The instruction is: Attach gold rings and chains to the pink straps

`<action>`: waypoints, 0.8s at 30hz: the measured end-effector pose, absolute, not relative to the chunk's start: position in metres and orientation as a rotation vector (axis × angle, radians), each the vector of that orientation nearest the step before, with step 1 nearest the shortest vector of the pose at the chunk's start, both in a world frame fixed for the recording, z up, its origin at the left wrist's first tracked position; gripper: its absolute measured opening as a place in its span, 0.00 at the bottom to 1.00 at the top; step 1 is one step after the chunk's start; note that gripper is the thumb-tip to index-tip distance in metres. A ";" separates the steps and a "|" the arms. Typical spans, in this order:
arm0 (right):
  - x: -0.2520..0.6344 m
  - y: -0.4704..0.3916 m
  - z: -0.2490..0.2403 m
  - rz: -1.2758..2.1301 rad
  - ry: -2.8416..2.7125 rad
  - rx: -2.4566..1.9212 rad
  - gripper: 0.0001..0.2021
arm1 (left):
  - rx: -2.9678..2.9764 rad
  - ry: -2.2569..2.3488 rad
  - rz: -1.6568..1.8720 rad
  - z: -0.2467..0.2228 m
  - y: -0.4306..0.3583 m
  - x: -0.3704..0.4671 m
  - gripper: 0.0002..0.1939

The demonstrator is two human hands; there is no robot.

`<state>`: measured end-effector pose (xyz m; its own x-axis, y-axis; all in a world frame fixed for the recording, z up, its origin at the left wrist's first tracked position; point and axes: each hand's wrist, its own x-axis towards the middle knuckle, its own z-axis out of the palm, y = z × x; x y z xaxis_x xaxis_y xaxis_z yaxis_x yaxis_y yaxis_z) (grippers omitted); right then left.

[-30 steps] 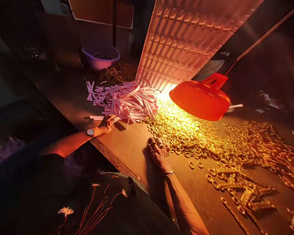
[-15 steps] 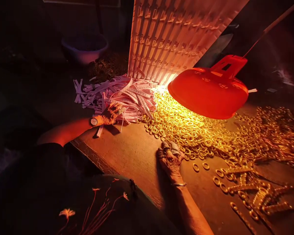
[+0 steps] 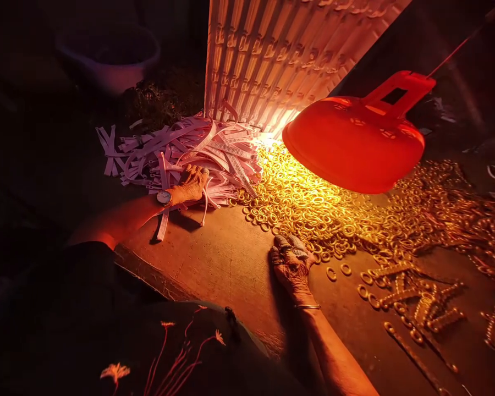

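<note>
My left hand (image 3: 193,184), with a watch on its wrist, rests at the front of a heap of pale zipper strips (image 3: 190,140). Its fingers are curled, and what they hold, if anything, is hidden. A few fingertips look wrapped. My right hand (image 3: 292,264) lies on the table at the near edge of a big pile of gold-coloured rings (image 3: 301,203). Its fingers are bent together, with wrapped tips touching the rings; whether one is pinched cannot be made out. A thin bangle circles that wrist.
A red lamp (image 3: 355,144) hangs low over the rings. Behind them stands a ribbed panel (image 3: 268,60). Ring-covered strips (image 3: 410,297) lie at the right on the brown table (image 3: 226,258). A bowl (image 3: 115,77) sits in the dark back left.
The view has shifted slightly. My left hand has turned and its fingers have drawn in over the strips. My right hand stays at the edge of the rings.
</note>
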<state>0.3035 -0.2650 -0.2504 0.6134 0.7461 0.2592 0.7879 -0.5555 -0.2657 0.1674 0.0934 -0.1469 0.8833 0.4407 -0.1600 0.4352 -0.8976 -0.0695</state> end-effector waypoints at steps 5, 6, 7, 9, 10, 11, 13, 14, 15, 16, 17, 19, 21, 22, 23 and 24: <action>0.306 -0.267 -0.256 -0.216 -1.257 -2.466 0.21 | -3.038 -0.786 0.303 -0.151 0.093 0.165 0.21; 0.307 -0.268 -0.257 -0.235 -1.265 -2.457 0.21 | -3.034 -0.783 0.292 -0.154 0.090 0.164 0.23; 0.307 -0.268 -0.258 -0.252 -1.275 -2.449 0.21 | -3.023 -0.778 0.277 -0.156 0.087 0.162 0.24; 0.308 -0.268 -0.260 -0.276 -1.286 -2.440 0.21 | -2.999 -0.772 0.287 -0.158 0.080 0.162 0.27; 0.308 -0.268 -0.261 -0.281 -1.286 -2.442 0.21 | -2.988 -0.781 0.307 -0.158 0.078 0.162 0.28; 0.309 -0.268 -0.261 -0.280 -1.285 -2.446 0.22 | -2.980 -0.793 0.326 -0.157 0.077 0.164 0.28; 0.309 -0.267 -0.261 -0.268 -1.281 -2.453 0.22 | -2.975 -0.805 0.361 -0.152 0.078 0.169 0.27; 0.309 -0.267 -0.261 -0.258 -1.278 -2.455 0.22 | -2.977 -0.815 0.379 -0.149 0.079 0.173 0.26; 0.308 -0.266 -0.261 -0.246 -1.274 -2.458 0.22 | -2.978 -0.839 0.405 -0.146 0.082 0.178 0.26; 0.308 -0.266 -0.260 -0.233 -1.265 -2.461 0.21 | -2.978 -0.869 0.440 -0.143 0.084 0.182 0.26; 0.308 -0.265 -0.260 -0.220 -1.257 -2.462 0.21 | -2.975 -0.904 0.479 -0.140 0.087 0.187 0.27; 0.308 -0.264 -0.259 -0.194 -1.238 -2.461 0.21 | -2.956 -0.976 0.551 -0.135 0.090 0.196 0.31; 0.307 -0.264 -0.258 -0.169 -1.228 -2.453 0.20 | -2.937 -1.010 0.588 -0.131 0.089 0.201 0.32; 0.307 -0.263 -0.258 -0.160 -1.225 -2.450 0.20 | -2.929 -1.016 0.598 -0.130 0.086 0.202 0.31; 0.307 -0.263 -0.258 -0.156 -1.220 -2.448 0.20 | -2.925 -1.017 0.604 -0.129 0.083 0.201 0.29; 0.307 -0.262 -0.257 -0.153 -1.213 -2.445 0.20 | -2.925 -1.014 0.606 -0.128 0.079 0.200 0.27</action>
<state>0.3067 -0.2623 -0.2571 0.6164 0.7389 0.2720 0.7833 -0.5405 -0.3070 0.1999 0.0790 -0.1278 0.7196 0.5935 -0.3605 0.5986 -0.7933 -0.1111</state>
